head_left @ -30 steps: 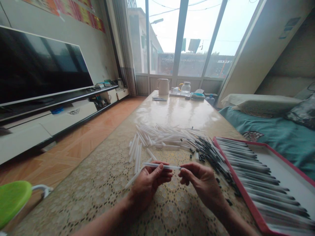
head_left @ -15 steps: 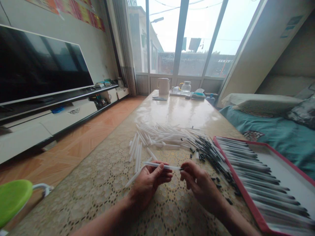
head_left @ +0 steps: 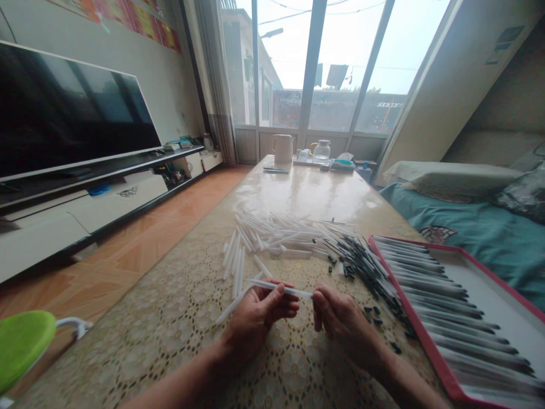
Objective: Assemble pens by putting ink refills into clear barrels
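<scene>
A slim white pen barrel (head_left: 279, 288) lies across my left hand (head_left: 261, 307), pinched between thumb and fingers. Its pointed end sticks out to the left. At the barrel's right end, my right hand (head_left: 340, 315) closes thumb and fingertips over a small black end plug, which is now mostly hidden. Beyond both hands spreads a loose pile of white pen barrels (head_left: 276, 230). Thin black refills (head_left: 361, 261) lie bunched to the right, with small black plugs (head_left: 348, 271) scattered beside them.
A red-edged box (head_left: 419, 309) at the right holds rows of pens (head_left: 451, 307). Far down the patterned table (head_left: 170, 318) stand a beige jug (head_left: 283, 150) and a glass pitcher (head_left: 322, 151). A green stool (head_left: 25, 346) is at the left.
My right hand's fingers have closed more tightly over the right end of the barrel, covering the black plug. My left hand and the barrel have barely moved.
</scene>
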`<state>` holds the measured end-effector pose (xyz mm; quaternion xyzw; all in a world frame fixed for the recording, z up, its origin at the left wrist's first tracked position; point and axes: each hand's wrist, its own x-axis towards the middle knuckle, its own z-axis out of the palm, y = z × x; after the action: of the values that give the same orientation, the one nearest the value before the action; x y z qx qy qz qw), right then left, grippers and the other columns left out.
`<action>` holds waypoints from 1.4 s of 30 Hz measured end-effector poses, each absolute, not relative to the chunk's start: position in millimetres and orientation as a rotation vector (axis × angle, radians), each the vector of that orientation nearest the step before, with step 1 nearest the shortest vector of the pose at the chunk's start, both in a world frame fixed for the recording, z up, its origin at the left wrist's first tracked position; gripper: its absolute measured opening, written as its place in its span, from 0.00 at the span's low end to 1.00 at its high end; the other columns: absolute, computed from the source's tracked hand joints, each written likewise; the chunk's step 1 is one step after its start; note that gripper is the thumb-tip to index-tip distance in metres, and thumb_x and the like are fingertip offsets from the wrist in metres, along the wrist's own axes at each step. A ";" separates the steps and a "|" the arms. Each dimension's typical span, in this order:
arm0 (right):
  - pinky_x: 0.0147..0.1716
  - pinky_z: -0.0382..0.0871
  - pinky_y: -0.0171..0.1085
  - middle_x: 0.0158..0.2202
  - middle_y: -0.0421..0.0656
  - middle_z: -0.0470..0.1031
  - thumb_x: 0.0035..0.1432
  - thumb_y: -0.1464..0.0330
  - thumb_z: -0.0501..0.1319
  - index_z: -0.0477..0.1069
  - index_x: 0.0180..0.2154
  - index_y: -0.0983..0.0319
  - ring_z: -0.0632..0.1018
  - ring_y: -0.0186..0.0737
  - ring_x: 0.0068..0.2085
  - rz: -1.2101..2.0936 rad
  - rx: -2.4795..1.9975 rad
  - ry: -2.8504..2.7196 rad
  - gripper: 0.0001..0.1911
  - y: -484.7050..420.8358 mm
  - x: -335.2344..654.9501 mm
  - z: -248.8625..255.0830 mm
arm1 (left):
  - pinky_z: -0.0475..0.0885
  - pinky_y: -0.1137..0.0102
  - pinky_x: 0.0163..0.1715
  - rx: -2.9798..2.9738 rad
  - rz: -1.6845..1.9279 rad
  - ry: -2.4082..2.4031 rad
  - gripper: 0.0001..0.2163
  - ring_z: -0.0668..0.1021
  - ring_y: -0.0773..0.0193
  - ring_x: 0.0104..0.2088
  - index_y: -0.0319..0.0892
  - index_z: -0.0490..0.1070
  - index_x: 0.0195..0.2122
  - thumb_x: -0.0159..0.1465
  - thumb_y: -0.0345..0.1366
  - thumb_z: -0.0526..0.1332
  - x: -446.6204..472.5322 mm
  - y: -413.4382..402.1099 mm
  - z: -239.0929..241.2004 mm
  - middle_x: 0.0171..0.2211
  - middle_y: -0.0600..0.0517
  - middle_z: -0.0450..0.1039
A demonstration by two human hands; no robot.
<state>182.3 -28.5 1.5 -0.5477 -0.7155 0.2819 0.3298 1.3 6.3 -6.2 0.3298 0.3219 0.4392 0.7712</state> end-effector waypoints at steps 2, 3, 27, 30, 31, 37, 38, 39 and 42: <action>0.25 0.60 0.32 0.19 0.39 0.71 0.66 0.58 0.42 0.63 0.25 0.60 0.71 0.33 0.21 0.734 -1.430 -1.876 0.23 -28.3 182.9 0.7 | 0.74 0.71 0.30 0.719 0.948 0.693 0.11 0.79 0.65 0.26 0.35 0.75 0.31 0.53 0.39 0.68 1.4 6.3 -6.6 0.26 0.47 0.78; 0.24 0.60 0.32 0.19 0.39 0.72 0.66 0.58 0.43 0.64 0.28 0.60 0.71 0.33 0.21 0.744 -1.428 -1.871 0.21 -28.3 183.2 0.8 | 0.73 0.71 0.30 0.717 0.951 0.698 0.11 0.79 0.65 0.27 0.35 0.75 0.32 0.53 0.39 0.68 1.3 6.4 -6.8 0.26 0.46 0.78; 0.25 0.60 0.31 0.20 0.36 0.72 0.65 0.60 0.46 0.61 0.36 0.60 0.72 0.33 0.21 0.770 -1.450 -1.873 0.12 -29.4 184.1 2.3 | 0.74 0.71 0.31 0.727 0.961 0.685 0.10 0.79 0.65 0.27 0.35 0.75 0.33 0.55 0.38 0.67 0.8 7.9 -8.9 0.27 0.47 0.79; 0.24 0.59 0.31 0.19 0.35 0.71 0.65 0.62 0.47 0.60 0.37 0.60 0.71 0.32 0.20 0.769 -1.433 -1.887 0.09 -28.8 184.5 1.3 | 0.74 0.71 0.31 0.731 0.960 0.674 0.10 0.80 0.65 0.27 0.35 0.75 0.33 0.55 0.38 0.67 0.6 8.6 -11.2 0.27 0.47 0.79; 0.25 0.60 0.31 0.19 0.35 0.71 0.65 0.62 0.46 0.60 0.35 0.60 0.71 0.32 0.21 0.760 -1.430 -1.893 0.11 -28.5 184.6 0.2 | 0.74 0.71 0.30 0.739 0.956 0.665 0.10 0.80 0.64 0.27 0.35 0.75 0.33 0.55 0.38 0.67 0.6 8.8 -12.1 0.27 0.47 0.79; 0.26 0.60 0.32 0.19 0.38 0.71 0.66 0.58 0.42 0.62 0.28 0.60 0.72 0.34 0.22 0.730 -1.461 -1.900 0.19 -28.0 185.3 -3.7 | 0.74 0.71 0.31 0.759 0.953 0.648 0.10 0.80 0.65 0.28 0.35 0.75 0.33 0.55 0.38 0.66 0.5 8.6 -12.3 0.27 0.47 0.79; 0.25 0.59 0.32 0.19 0.38 0.72 0.65 0.58 0.44 0.62 0.31 0.60 0.72 0.34 0.22 0.736 -1.462 -1.896 0.17 -28.1 185.4 -3.2 | 0.74 0.72 0.31 0.750 0.962 0.654 0.10 0.80 0.65 0.27 0.35 0.75 0.33 0.55 0.38 0.67 0.5 8.6 -11.7 0.27 0.47 0.79; 0.25 0.59 0.32 0.19 0.37 0.72 0.65 0.58 0.45 0.62 0.34 0.60 0.72 0.33 0.21 0.745 -1.460 -1.892 0.16 -28.2 185.4 -2.5 | 0.74 0.72 0.31 0.742 0.968 0.658 0.10 0.79 0.65 0.27 0.35 0.75 0.33 0.55 0.38 0.66 0.5 8.6 -11.3 0.27 0.47 0.79; 0.25 0.60 0.32 0.19 0.37 0.72 0.65 0.59 0.45 0.62 0.33 0.60 0.71 0.33 0.21 0.754 -1.445 -1.875 0.15 -28.1 184.6 -0.6 | 0.74 0.72 0.31 0.749 0.964 0.651 0.10 0.80 0.65 0.28 0.35 0.75 0.34 0.56 0.38 0.66 0.4 8.8 -11.4 0.28 0.47 0.79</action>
<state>184.6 -28.1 -0.6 -0.5506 -0.7143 0.2871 0.3229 0.4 8.8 -11.4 0.3453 0.3003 0.4445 0.7701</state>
